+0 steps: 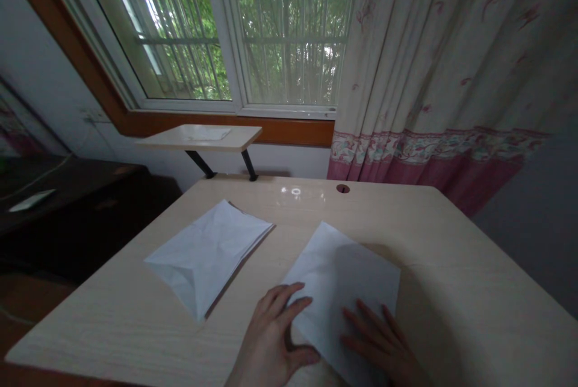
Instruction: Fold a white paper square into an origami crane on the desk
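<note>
A single white sheet of paper (345,281) lies flat near the front edge of the pale wooden table (451,266). My left hand (273,339) rests at its near left edge, fingers stretched over the paper and thumb on the table beside it. Flat on the sheet's near right part lies my right hand (383,342), fingers spread. Neither hand grips anything. To the left lies a stack of white creased sheets (208,254), apart from both hands.
A small raised shelf (198,136) on black legs stands at the table's back edge, below a barred window. A cable hole (342,188) sits at the back middle. A floral curtain (451,74) hangs at right. Dark furniture (67,206) stands to the left.
</note>
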Action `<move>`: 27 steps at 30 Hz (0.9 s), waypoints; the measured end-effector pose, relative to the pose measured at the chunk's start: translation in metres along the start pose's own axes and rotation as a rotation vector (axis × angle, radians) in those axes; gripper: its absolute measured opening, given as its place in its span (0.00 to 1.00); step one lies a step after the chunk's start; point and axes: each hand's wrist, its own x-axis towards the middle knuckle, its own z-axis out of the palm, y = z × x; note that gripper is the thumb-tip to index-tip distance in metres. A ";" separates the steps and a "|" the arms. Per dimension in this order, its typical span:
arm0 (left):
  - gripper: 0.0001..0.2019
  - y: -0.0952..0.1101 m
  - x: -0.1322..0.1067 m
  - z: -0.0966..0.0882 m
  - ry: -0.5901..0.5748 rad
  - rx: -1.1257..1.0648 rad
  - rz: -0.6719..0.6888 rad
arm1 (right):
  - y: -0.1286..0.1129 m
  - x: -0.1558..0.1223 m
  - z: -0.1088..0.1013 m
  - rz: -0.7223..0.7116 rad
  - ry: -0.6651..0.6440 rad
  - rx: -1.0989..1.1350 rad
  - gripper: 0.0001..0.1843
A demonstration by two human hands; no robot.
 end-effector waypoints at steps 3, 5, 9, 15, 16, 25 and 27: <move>0.34 -0.001 0.001 0.003 0.017 0.034 0.018 | 0.000 0.000 0.005 -0.037 -0.001 -0.105 0.35; 0.33 0.000 0.001 0.004 0.030 0.051 0.029 | -0.001 0.002 0.005 -0.048 0.008 -0.118 0.36; 0.32 0.000 0.002 0.005 0.049 0.056 0.043 | -0.002 0.004 0.000 -0.065 0.046 -0.105 0.36; 0.30 -0.002 0.004 0.007 0.060 0.076 0.074 | 0.001 0.002 -0.013 -0.075 0.009 -0.050 0.31; 0.29 -0.002 0.004 0.008 0.060 0.078 0.075 | 0.001 0.001 -0.014 -0.060 -0.002 -0.033 0.31; 0.25 0.005 0.007 0.005 0.020 0.094 0.046 | 0.002 -0.013 0.001 0.056 0.103 0.020 0.28; 0.24 0.006 0.006 0.005 0.026 0.097 0.056 | 0.003 -0.009 -0.009 -0.022 0.032 0.116 0.32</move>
